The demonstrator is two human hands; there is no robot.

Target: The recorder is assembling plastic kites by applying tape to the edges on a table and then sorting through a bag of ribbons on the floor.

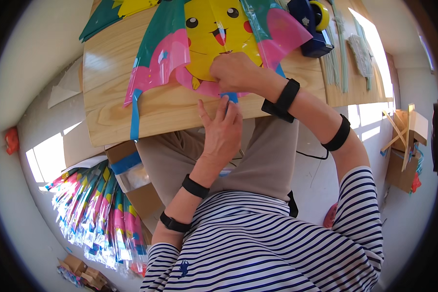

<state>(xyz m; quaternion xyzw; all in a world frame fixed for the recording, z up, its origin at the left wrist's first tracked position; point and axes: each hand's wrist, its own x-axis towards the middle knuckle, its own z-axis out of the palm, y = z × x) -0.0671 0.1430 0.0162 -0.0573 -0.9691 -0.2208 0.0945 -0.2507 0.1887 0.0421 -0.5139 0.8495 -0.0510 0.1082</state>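
You are sitting at a wooden tabletop [112,104], looking down at your two hands. A shiny plastic kite [209,39] is lying flat on it, close to the near edge. The kite is smooth and glossy, with a yellow cartoon face in the middle, pink round parts below, and green at the sides. One blue tail strip [135,114] is hanging off its left corner, and one short blue strip [230,97] is showing at the bottom tip.

Your right hand [236,71] is resting on the bottom of the kite. Its fingers are curled in and pressing down on the plastic near the tip. Your left hand [222,130] is just below, at the near edge of the tabletop. Its fingers are stretched out flat and open, holding nothing, with the tips touching the short blue strip.

You are wearing four black bands, two on each arm, and a striped shirt.

One blue tape holder [310,27] with a yellow roll is sitting at the far right of the tabletop. Beside it, thin green sticks [336,63] are lying in a bunch.

On the floor at your left, a brown cardboard box [131,177] is standing open, with clear plastic inside. Next to it, a big pile of folded kites [95,214] in shiny wrap is fanning out, too many to count. At your far right, another cardboard box [404,165] is holding wooden sticks.
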